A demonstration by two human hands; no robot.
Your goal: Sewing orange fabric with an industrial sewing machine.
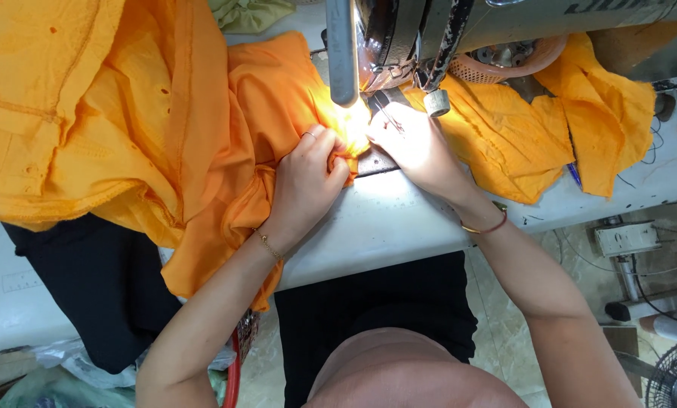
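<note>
Orange fabric (202, 136) sits under sewing machine (399, 38); left hand (308, 177) fingers pinch it, right hand (417, 147) presses flat, fingers released. Most cloth looks unfed.

i count two hands: left hand (306, 181), right hand (417, 147). one sewing machine (429, 38), one white table (383, 219), one pink basket (497, 68), one fan (674, 378), two bracelets, one per wrist.

Lettering: dark printed characters are seen on the grey sewing machine (580, 19) body at the top right edge, partly cut off.
Packages: none are seen.
Screens: none are seen.
Signs: none are seen.
</note>
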